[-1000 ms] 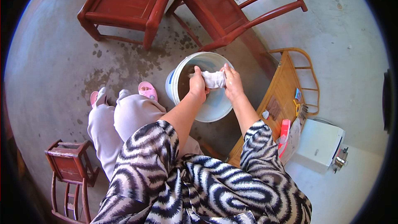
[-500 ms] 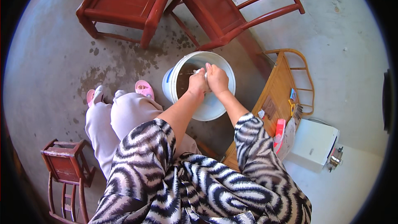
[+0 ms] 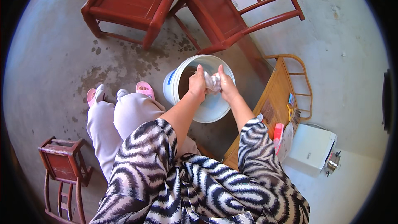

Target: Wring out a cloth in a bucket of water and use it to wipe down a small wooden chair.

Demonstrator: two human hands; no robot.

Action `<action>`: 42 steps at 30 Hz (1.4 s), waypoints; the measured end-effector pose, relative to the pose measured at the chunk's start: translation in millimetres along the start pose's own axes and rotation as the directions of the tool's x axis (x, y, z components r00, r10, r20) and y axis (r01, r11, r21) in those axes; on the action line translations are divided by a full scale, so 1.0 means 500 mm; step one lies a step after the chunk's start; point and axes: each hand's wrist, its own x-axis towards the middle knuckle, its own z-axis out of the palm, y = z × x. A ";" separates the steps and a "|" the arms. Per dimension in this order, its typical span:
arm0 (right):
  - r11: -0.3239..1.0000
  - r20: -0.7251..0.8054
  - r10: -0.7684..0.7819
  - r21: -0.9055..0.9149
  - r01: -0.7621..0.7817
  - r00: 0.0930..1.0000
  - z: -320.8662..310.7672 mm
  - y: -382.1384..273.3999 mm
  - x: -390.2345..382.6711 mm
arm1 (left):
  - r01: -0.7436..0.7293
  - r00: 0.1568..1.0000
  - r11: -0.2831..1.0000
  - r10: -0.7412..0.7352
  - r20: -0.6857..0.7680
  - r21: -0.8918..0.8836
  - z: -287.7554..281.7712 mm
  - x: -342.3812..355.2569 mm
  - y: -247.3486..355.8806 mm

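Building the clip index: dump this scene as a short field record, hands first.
left hand: gripping the left end of a crumpled white cloth
right hand: gripping its right end
cloth position: bunched between both hands, over the mouth of a round white plastic bucket
beyond bucket: two dark-red wooden chairs
right side: railed tan wooden bench
lower left: small dark-red wooden chair
ground: grey floor with dark, wet-looking patches

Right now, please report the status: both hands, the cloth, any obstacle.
Left grip, right grip: both on white cloth. Cloth bunched, over white bucket. Nearest red chair beyond bucket, not blocking.
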 end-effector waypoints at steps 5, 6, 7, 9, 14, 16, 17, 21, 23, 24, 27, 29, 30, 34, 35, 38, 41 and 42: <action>0.982 0.291 0.005 0.180 -0.060 0.957 -0.030 -0.031 -0.032 | -0.085 0.992 0.994 0.091 -0.089 0.067 -0.005 -0.006 0.012; 0.985 0.244 -0.057 0.173 0.014 0.968 -0.030 -0.031 -0.030 | -0.087 0.992 0.994 0.093 -0.089 0.067 -0.011 0.002 0.008; 0.985 0.243 -0.058 0.172 0.016 0.968 -0.028 -0.032 -0.029 | -0.105 0.991 0.992 0.110 -0.078 0.068 -0.016 0.014 0.000; 0.980 0.124 -0.122 0.173 0.100 0.985 -0.014 -0.029 -0.027 | -0.122 0.990 0.990 0.126 -0.067 0.071 -0.014 0.021 -0.008; 0.944 -0.007 -0.193 0.274 0.187 0.981 0.036 -0.041 -0.042 | -0.115 0.986 0.992 0.120 -0.117 0.045 0.012 -0.007 -0.003; 0.968 0.007 -0.220 0.124 0.217 0.976 0.079 -0.065 -0.065 | -0.119 0.984 0.990 0.127 -0.124 0.071 -0.010 0.011 -0.002; 0.956 0.103 -0.287 -0.035 0.292 0.952 0.094 -0.074 -0.081 | -0.116 0.984 0.988 0.128 -0.126 0.098 -0.022 0.024 -0.005; 0.532 0.147 -0.528 -0.711 0.460 0.836 0.102 -0.081 -0.078 | -0.200 0.980 0.975 0.198 -0.039 -0.094 -0.002 0.021 -0.035; 0.441 -0.022 -0.442 -0.876 0.195 0.897 0.064 -0.057 -0.010 | -0.144 0.989 0.990 0.144 -0.039 0.005 0.014 -0.003 -0.029; 0.440 -0.023 -0.443 -0.876 0.195 0.896 0.062 -0.051 -0.006 | -0.099 0.993 0.990 0.105 -0.050 0.099 0.020 -0.008 -0.019; 0.453 -0.027 -0.486 -0.862 0.226 0.873 0.073 -0.044 -0.010 | -0.047 0.998 0.993 0.050 -0.024 0.110 0.009 -0.021 -0.008; 0.413 0.089 -0.549 -0.835 0.363 0.831 0.106 -0.064 -0.053 | -0.095 0.994 0.991 0.100 -0.050 0.091 -0.014 0.016 -0.010; 0.377 0.180 -0.595 -0.798 0.470 0.783 0.117 -0.068 -0.078 | -0.104 0.993 0.994 0.106 0.049 -0.041 -0.030 0.024 -0.016; 0.434 0.014 -0.568 -0.845 0.314 0.823 0.088 -0.037 -0.032 | -0.085 0.995 0.987 0.090 -0.032 0.137 -0.020 0.035 -0.032; 0.449 -0.034 -0.522 -0.860 0.241 0.853 0.054 -0.020 -0.010 | -0.083 0.997 0.984 0.083 0.009 0.160 -0.001 0.016 -0.032; 0.778 -0.039 -0.345 -0.571 0.263 0.938 -0.005 0.024 0.030 | -0.086 0.996 0.988 0.085 0.014 0.131 0.022 0.001 -0.034; 1.000 0.095 0.003 -0.003 -0.003 0.996 0.004 -0.037 -0.028 | -0.054 0.997 0.996 0.058 -0.045 0.073 0.007 -0.012 0.000; 0.973 0.231 0.085 0.188 -0.130 0.969 -0.004 -0.054 -0.044 | -0.018 0.998 0.998 0.022 -0.063 0.057 0.008 -0.023 0.011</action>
